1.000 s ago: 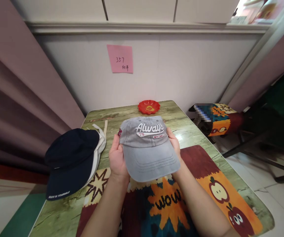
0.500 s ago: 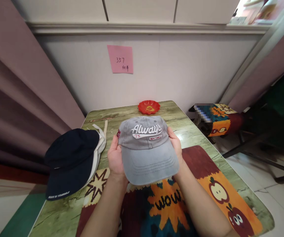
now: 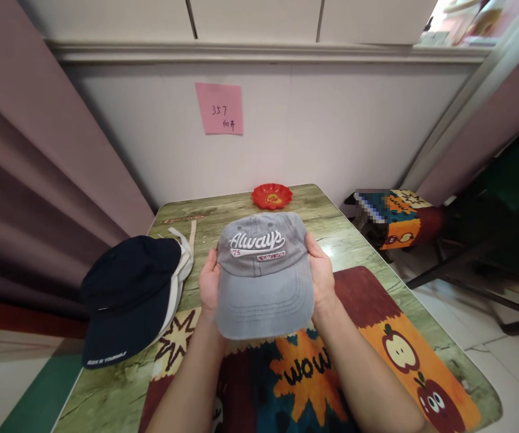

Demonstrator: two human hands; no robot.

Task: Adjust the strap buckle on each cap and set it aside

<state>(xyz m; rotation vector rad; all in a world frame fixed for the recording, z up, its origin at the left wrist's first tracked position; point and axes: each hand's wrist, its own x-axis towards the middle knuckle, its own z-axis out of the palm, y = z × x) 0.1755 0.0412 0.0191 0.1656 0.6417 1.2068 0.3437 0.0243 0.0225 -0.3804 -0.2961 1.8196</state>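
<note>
the cap (image 3: pixel 263 304) is grey with white and red lettering, the hat (image 3: pixel 128 273) navy, the dish (image 3: pixel 272 196) red with a yellow motif, the desk (image 3: pixel 320 207) green wood-grain, the mat (image 3: pixel 361 297) maroon, teal and orange.

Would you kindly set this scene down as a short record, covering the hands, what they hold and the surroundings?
Held item: gray cap, embroidered "Always", brim toward the wearer of the camera
Left hand: on the cap's left side
Right hand: on the cap's right side
Left of cap: dark cap, overlapping a white item with straps
Far edge of table: red dish
On table: colorful mat reading "WOW"
Wall: pink note, "357"
</note>
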